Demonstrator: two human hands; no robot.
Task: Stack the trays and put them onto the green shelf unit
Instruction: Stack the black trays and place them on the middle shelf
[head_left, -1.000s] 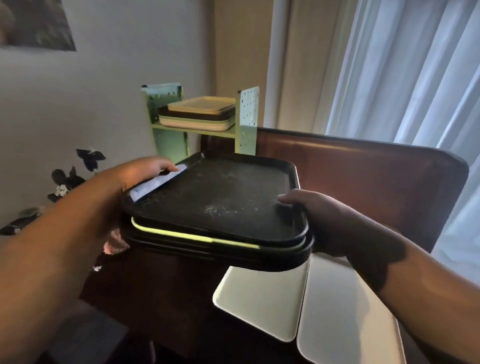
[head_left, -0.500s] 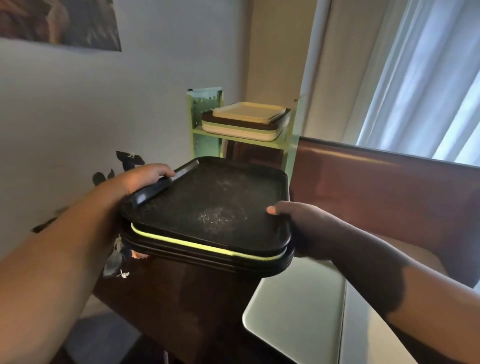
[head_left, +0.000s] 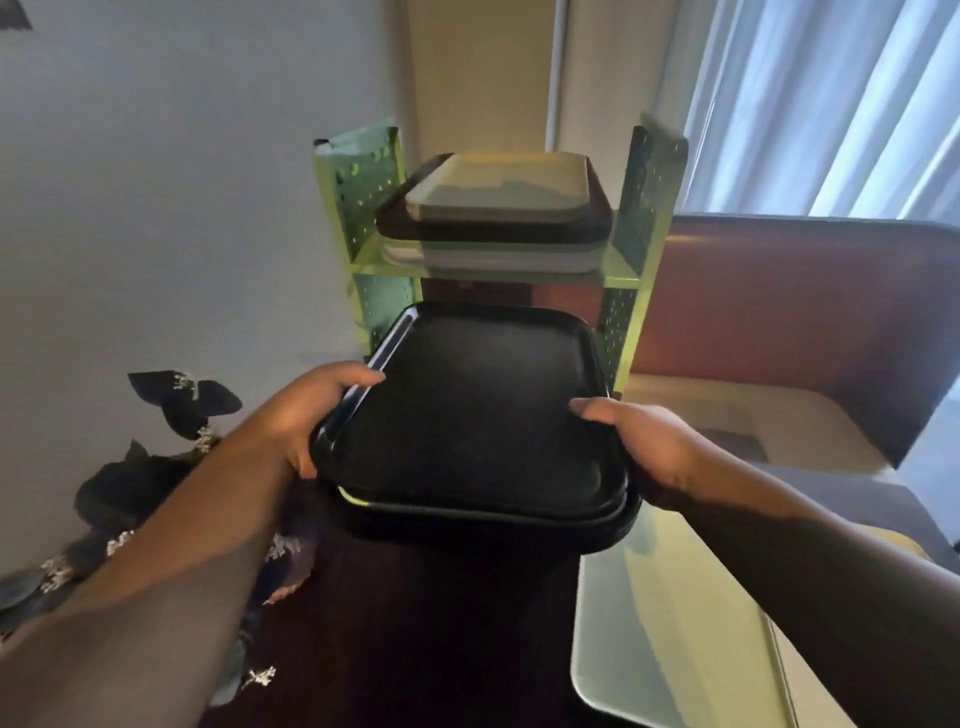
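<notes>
Both hands, left (head_left: 306, 415) and right (head_left: 649, 447), grip the tray stack (head_left: 467, 426) midair before the shelf's (head_left: 641, 208) lower opening; risk: far edge clips the uprights, stack slides.

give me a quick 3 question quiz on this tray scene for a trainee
1. True or false: the stack of dark trays is held by both hands, the left hand on one side edge and the right hand on the other.
2. What already sits on the upper level of the green shelf unit?
A. nothing
B. a pile of trays
C. a plant
3. Fill in: the pale trays lying flat below the right forearm are on the person's ____ side.

Key: 1 true; 2 B; 3 right
</notes>
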